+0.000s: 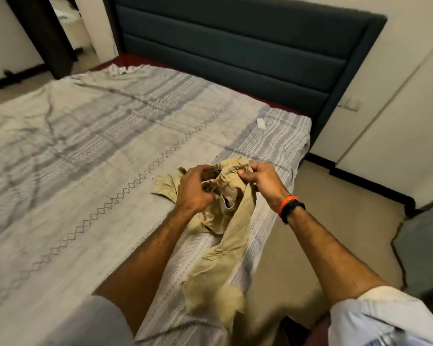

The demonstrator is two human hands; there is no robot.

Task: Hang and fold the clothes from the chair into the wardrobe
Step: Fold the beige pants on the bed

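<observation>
A crumpled pair of beige trousers lies over the near right corner of the bed, one leg trailing toward me. My left hand grips the bunched waistband on its left side. My right hand pinches the waistband's top edge on the right; an orange and black band sits on that wrist. Another piece of the beige fabric lies flat on the sheet left of my left hand. Neither the chair nor the wardrobe's inside shows.
The bed has a grey striped cover and a dark padded headboard. A small white object lies near the headboard. White cupboard doors stand at right. Beige floor runs between bed and doors; a grey-blue object sits at far right.
</observation>
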